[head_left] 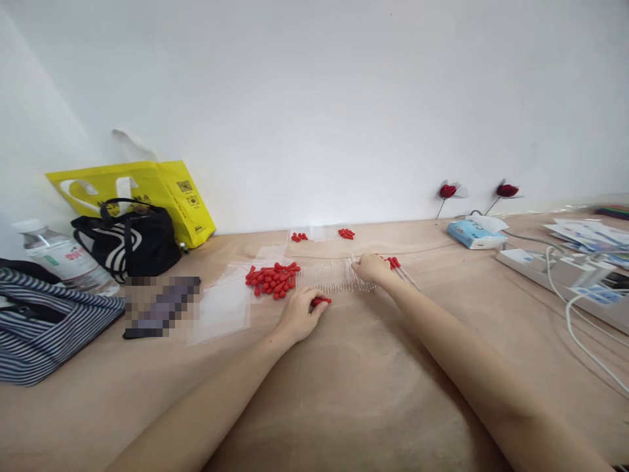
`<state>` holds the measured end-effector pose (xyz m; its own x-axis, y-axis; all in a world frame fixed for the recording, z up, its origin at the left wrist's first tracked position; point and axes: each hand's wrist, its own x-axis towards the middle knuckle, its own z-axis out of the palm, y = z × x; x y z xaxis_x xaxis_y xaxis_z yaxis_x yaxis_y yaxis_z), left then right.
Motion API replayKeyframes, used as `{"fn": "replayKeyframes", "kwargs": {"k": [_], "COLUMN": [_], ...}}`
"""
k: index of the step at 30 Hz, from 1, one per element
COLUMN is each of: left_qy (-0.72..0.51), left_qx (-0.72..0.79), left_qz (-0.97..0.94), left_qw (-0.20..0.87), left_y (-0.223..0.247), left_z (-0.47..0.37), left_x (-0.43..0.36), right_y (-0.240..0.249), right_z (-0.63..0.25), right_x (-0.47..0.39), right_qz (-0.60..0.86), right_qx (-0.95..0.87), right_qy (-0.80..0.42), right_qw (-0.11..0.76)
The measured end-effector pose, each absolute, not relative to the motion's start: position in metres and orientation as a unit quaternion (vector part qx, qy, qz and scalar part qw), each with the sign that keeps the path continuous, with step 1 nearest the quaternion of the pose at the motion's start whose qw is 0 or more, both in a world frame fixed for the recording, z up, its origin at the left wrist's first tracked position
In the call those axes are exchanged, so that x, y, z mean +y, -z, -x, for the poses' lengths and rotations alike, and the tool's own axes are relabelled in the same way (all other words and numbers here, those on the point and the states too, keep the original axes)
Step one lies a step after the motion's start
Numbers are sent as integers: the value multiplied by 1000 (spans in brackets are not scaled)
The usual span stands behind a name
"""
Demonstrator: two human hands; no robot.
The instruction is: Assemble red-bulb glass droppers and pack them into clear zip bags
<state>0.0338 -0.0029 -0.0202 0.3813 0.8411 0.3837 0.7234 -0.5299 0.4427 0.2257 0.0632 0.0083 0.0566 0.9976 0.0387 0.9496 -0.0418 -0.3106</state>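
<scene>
My left hand (298,313) is closed, with red rubber dropper bulbs (322,301) between thumb and fingers just above the table. Beside it, at its upper left, lies a heap of red bulbs (271,279). A row of thin clear dropper tubes (327,276) stretches right from the heap. At the right end of that row my right hand (372,269) pinches a clear tube (352,262) by its upper part. Just past this hand lie tubes with red bulbs on them (393,263), partly hidden by it.
Clear plastic bags (221,314) lie left of the heap. Bagged droppers (322,234) sit by the wall. A striped bag (54,321), water bottle (59,252), black bag (132,242) and yellow bag (189,196) crowd the left. Tissues (474,234) and a power strip (531,269) are right.
</scene>
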Motion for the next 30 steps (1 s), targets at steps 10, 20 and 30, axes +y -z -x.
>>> {"fn": "replayKeyframes", "kwargs": {"k": [10, 20, 30], "left_qy": [-311, -311, -335], "left_qx": [474, 479, 460], "left_qz": [-819, -817, -819], "left_qw": [90, 84, 79], "left_y": [20, 21, 21], "left_z": [-35, -33, -33], "left_x": [-5, -5, -6], "right_y": [25, 43, 40], "right_z": [-248, -236, -235], "right_x": [-2, -9, -14], "right_qz": [445, 395, 374], "right_qx": [-828, -855, -858], "right_qy": [-113, -68, -66], "right_qw": [322, 330, 347]}}
